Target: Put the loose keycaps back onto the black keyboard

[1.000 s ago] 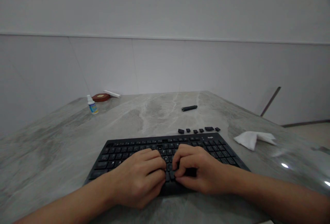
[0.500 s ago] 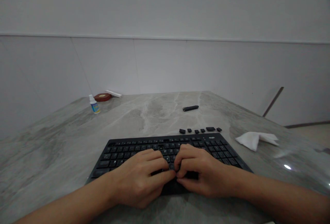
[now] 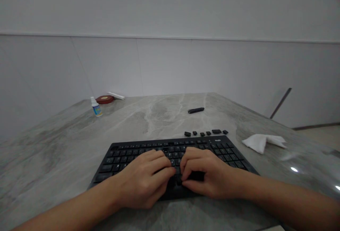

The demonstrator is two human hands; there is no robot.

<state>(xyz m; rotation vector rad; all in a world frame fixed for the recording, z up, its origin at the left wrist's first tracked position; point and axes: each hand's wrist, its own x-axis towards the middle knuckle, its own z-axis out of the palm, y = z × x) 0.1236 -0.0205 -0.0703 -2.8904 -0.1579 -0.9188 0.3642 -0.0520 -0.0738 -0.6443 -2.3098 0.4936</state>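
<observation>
1. Here's the keyboard (image 3: 174, 155), right beneath both hands, its long axis running left to right across the table (image 3: 159, 117).
2. Left hand (image 3: 145, 179): back uppermost, forearm slanting in from lower left, fingers bent over the middle keys; whether they pinch anything, I can't tell.
3. Right hand (image 3: 204, 170): arched, thumb and fingers curled around a gap, tips just beside the left's but apart; any grip is unclear.
4. Loose keycaps (image 3: 216, 131) line up beyond the far edge, right of centre.
5. And a dark key (image 3: 179, 180) sits by the right thumb, that hand nearer.
</observation>
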